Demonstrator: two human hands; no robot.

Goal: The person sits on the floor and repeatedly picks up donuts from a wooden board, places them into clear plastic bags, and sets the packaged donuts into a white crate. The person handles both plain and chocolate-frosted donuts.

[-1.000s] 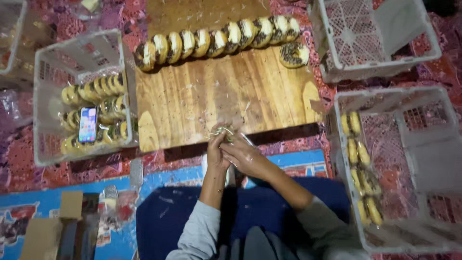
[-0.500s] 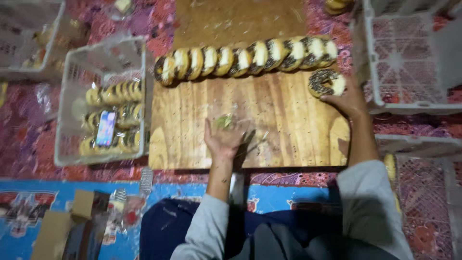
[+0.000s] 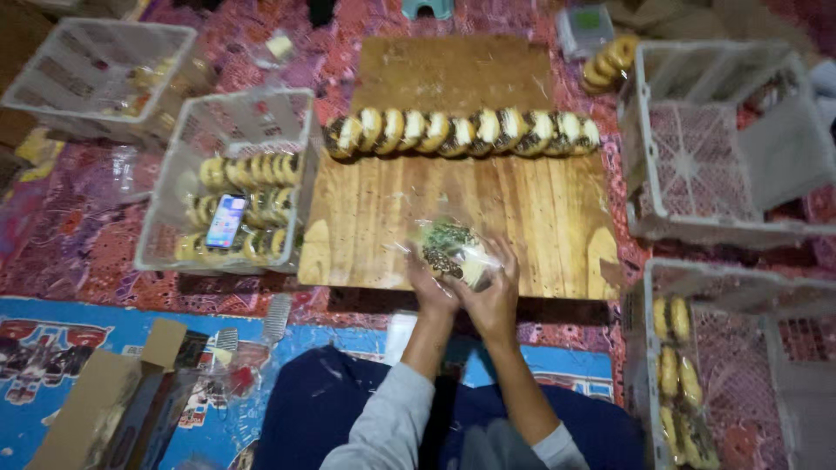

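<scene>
Both my hands meet over the near edge of a wooden board (image 3: 514, 218). My left hand (image 3: 431, 287) and my right hand (image 3: 495, 296) hold a clear plastic bag (image 3: 448, 248) with a dark-topped round pastry inside it. A row of several similar sprinkled pastries (image 3: 461, 132) stands on edge across the far part of the board.
A white crate (image 3: 174, 187) at left holds bagged pastries and a phone (image 3: 226, 220). Another white crate (image 3: 697, 209) stands at right, and one at lower right (image 3: 740, 287) holds bagged pastries (image 3: 670, 365). A cardboard box (image 3: 87, 418) lies at lower left on the patterned mat.
My right hand came back from the far right end of the pastry row with a pastry. Both hands now hold it inside the bag near the board's front edge.
</scene>
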